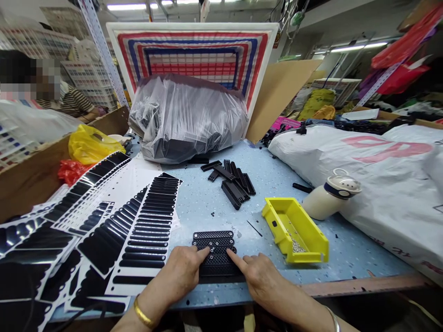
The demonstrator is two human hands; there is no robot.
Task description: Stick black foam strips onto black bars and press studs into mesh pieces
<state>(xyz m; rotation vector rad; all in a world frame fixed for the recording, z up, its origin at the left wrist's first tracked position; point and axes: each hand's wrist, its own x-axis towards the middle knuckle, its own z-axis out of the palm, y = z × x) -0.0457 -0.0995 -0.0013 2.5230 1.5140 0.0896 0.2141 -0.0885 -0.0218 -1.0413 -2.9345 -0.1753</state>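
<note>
A row of black perforated plastic strips [213, 241] lies side by side near the front edge of the blue table [207, 203]. My left hand [180, 274] rests on their left side, its fingers curled and the index tip pressing a strip. My right hand [258, 274] is on their right side, index finger stretched onto a strip and the other fingers curled under. Neither hand lifts anything. More black strips [233, 182] lie in a loose pile farther back.
White sheets of black stickers [145, 235] cover the left. A yellow bin [294, 230] with small screws and a white bottle [330, 196] sit right. A bagged heap of black parts [187, 120], a white sack [374, 170] and another person [69, 99] are behind.
</note>
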